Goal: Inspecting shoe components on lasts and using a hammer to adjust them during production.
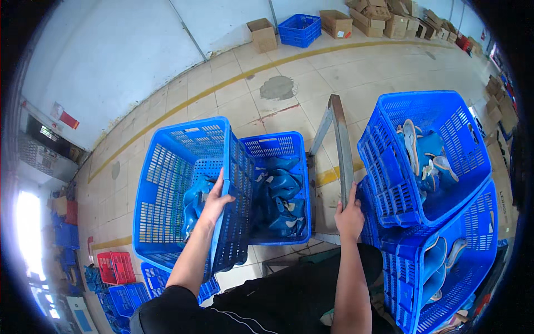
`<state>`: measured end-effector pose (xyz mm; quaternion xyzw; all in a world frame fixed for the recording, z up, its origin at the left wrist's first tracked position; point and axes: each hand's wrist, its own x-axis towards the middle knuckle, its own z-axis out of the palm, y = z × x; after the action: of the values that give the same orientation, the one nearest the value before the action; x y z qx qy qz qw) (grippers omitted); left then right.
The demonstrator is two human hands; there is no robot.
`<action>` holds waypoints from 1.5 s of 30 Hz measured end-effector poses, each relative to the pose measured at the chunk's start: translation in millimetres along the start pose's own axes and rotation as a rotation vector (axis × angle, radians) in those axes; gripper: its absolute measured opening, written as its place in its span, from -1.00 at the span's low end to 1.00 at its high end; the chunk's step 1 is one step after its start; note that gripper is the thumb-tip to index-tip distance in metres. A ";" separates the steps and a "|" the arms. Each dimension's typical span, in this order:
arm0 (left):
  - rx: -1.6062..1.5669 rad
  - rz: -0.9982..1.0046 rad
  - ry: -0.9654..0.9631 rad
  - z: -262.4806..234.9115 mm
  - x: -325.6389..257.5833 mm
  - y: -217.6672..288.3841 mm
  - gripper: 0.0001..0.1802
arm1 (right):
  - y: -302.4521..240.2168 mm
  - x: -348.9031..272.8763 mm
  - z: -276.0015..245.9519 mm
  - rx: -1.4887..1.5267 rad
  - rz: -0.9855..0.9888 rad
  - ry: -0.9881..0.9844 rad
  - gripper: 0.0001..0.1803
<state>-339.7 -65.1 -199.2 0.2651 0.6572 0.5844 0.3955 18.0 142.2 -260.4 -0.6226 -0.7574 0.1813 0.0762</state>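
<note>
My left hand (213, 204) is closed on the rim of a tilted blue plastic crate (150, 222), its thumb on the near side wall. Inside this crate lie a few blue curved pieces (196, 203) that look like shoe parts. Just right of it, lower down, another blue crate (278, 142) holds several similar pieces (283, 186). My right hand (350, 220) closes around the near end of a grey metal bar (340, 142), its fingers partly hidden. That hand is close to a stacked blue crate (395, 195) holding blue and beige pieces (428, 153).
Under the right crate sits another blue crate (473, 245) with curved pieces. Cardboard boxes (384, 25) and a blue crate (300, 30) line the far wall. A red crate (115, 267) and several blue crates (128, 298) stand at lower left. A yellow line crosses the tiled floor (233, 111).
</note>
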 end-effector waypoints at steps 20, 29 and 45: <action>-0.024 0.048 -0.041 165.3 81.9 -4.1 0.04 | -8.9 -3.9 -0.1 -0.127 -0.027 0.035 -0.04; 0.109 0.184 0.070 218.9 146.9 -14.8 -0.02 | -7.4 -4.4 7.8 -0.097 -0.039 0.045 -0.10; 0.475 0.760 -0.314 276.1 61.2 82.4 -0.05 | 11.4 -1.9 20.5 0.299 -0.153 0.138 -0.32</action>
<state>-153.5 153.2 -132.6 0.6548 0.5613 0.4742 0.1768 21.8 138.4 -283.4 -0.5560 -0.7601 0.2425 0.2332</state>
